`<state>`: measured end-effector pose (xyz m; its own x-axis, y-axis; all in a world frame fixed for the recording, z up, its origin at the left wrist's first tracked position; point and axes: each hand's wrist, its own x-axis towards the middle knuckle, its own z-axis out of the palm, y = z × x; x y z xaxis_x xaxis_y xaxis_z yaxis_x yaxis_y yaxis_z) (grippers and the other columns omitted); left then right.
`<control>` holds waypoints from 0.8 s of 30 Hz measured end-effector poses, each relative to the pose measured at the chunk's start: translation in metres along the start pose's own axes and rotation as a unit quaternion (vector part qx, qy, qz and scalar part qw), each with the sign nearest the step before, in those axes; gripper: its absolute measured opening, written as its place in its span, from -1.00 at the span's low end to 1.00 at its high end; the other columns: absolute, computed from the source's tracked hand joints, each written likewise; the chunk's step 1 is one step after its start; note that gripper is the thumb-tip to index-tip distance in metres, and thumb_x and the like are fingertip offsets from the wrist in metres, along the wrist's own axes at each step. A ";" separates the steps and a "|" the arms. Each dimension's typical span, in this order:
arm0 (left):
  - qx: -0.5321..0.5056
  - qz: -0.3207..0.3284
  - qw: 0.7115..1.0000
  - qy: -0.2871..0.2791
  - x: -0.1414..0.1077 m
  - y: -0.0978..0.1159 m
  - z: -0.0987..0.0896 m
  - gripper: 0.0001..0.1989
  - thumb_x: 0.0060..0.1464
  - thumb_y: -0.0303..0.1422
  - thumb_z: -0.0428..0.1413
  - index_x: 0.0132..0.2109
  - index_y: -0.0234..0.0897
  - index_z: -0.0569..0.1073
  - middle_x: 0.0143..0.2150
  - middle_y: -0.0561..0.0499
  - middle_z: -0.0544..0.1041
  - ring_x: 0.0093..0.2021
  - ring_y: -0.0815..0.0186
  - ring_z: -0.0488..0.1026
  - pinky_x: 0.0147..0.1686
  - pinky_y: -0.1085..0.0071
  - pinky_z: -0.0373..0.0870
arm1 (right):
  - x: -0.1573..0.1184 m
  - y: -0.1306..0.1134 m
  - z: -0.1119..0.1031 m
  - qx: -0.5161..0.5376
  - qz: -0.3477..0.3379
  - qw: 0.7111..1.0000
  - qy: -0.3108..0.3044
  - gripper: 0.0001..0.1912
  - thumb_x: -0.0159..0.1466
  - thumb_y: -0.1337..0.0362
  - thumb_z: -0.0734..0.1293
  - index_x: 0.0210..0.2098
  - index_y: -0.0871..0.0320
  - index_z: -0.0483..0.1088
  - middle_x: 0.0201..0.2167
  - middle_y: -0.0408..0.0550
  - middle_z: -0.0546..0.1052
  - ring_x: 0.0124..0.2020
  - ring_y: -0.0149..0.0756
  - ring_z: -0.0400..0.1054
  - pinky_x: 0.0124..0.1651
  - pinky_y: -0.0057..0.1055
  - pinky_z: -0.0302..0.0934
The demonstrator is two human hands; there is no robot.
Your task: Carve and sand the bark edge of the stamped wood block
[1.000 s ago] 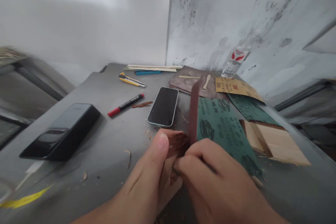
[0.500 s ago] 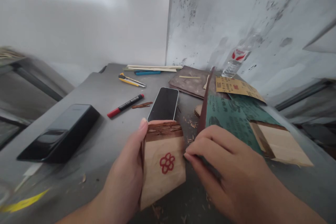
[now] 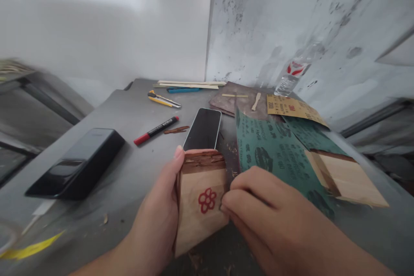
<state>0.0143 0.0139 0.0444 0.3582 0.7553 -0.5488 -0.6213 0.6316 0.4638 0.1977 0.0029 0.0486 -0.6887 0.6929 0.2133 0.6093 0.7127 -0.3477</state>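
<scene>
A pale wood block (image 3: 199,228) with a strip of brown bark along its top edge is gripped in my left hand (image 3: 158,207), thumb on the left side. On its face is a red outline of a flower (image 3: 207,200). My right hand (image 3: 271,207) is closed in a pinch at the block's right edge, fingertips close beside the flower. Something small and dark shows at those fingertips, too little of it to name. Beneath and beyond that hand lies green sandpaper (image 3: 261,138) printed with dark lettering.
Around the block lie a smartphone (image 3: 203,129), a red-and-black marker (image 3: 156,131), a bark sliver (image 3: 176,130) and a yellow utility knife (image 3: 164,99). To the left sits a black device (image 3: 77,164). Another wood piece (image 3: 352,177), yellow sandpaper (image 3: 294,110) and a water bottle (image 3: 292,73) are on the right.
My right hand has shifted slightly left, its fingertips now over the block's right edge. The green sandpaper's raised left edge has dropped flatter, uncovering a small wooden stick behind it.
</scene>
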 end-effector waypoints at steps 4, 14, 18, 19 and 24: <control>-0.004 -0.031 0.998 0.050 -0.004 0.004 0.002 -0.39 0.38 -0.02 -0.22 0.10 -0.27 0.59 -0.37 -0.14 0.70 -0.24 -0.02 0.68 -0.20 0.13 0.57 | 0.003 0.012 -0.018 -0.141 0.005 0.973 0.183 -0.85 0.48 0.43 0.25 -0.10 0.10 0.43 -0.17 -0.13 0.52 -0.18 -0.35 0.40 -0.11 -0.44 0.24; 0.029 -0.032 0.999 -0.004 -0.005 -0.006 -0.011 -0.38 0.15 0.15 0.10 0.05 -0.26 0.64 -0.20 -0.19 0.75 -0.17 -0.08 0.69 -0.07 0.05 0.55 | 0.003 0.032 -0.041 -0.237 0.122 0.935 0.233 -0.66 0.47 0.33 0.26 0.22 0.17 0.36 0.13 0.13 0.48 -0.02 -0.08 0.43 0.03 -0.15 0.30; 0.023 -0.023 0.999 0.001 -0.003 -0.005 -0.009 -0.39 0.18 0.15 0.08 0.06 -0.23 0.64 -0.20 -0.17 0.76 -0.16 -0.08 0.69 -0.07 0.06 0.55 | -0.012 0.036 -0.029 -0.216 0.175 0.961 -0.013 -0.93 0.41 0.25 0.30 -0.20 0.04 0.43 -0.34 -0.08 0.54 -0.40 -0.10 0.45 -0.36 -0.19 0.19; 0.017 -0.020 1.000 -0.002 -0.002 -0.005 -0.009 -0.41 0.19 0.13 0.08 0.08 -0.22 0.63 -0.19 -0.16 0.76 -0.15 -0.07 0.70 -0.07 0.08 0.55 | -0.016 0.037 -0.025 -0.207 0.198 0.955 -0.074 -0.93 0.39 0.26 0.31 -0.24 0.03 0.43 -0.36 -0.10 0.55 -0.40 -0.09 0.47 -0.37 -0.20 0.18; 0.011 -0.042 0.999 -0.010 -0.003 -0.006 -0.009 -0.34 0.16 0.14 0.10 0.09 -0.33 0.62 -0.17 -0.24 0.75 -0.15 -0.09 0.70 -0.04 0.09 0.55 | -0.021 0.043 -0.019 -0.202 0.266 0.931 -0.150 -0.93 0.31 0.34 0.37 -0.23 0.03 0.48 -0.36 -0.08 0.60 -0.38 -0.04 0.54 -0.42 -0.26 0.12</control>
<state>0.0110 0.0061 0.0371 0.4231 0.7024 -0.5724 -0.5732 0.6967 0.4313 0.2459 0.0212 0.0468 -0.2889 0.9410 -0.1762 0.9518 0.3020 0.0526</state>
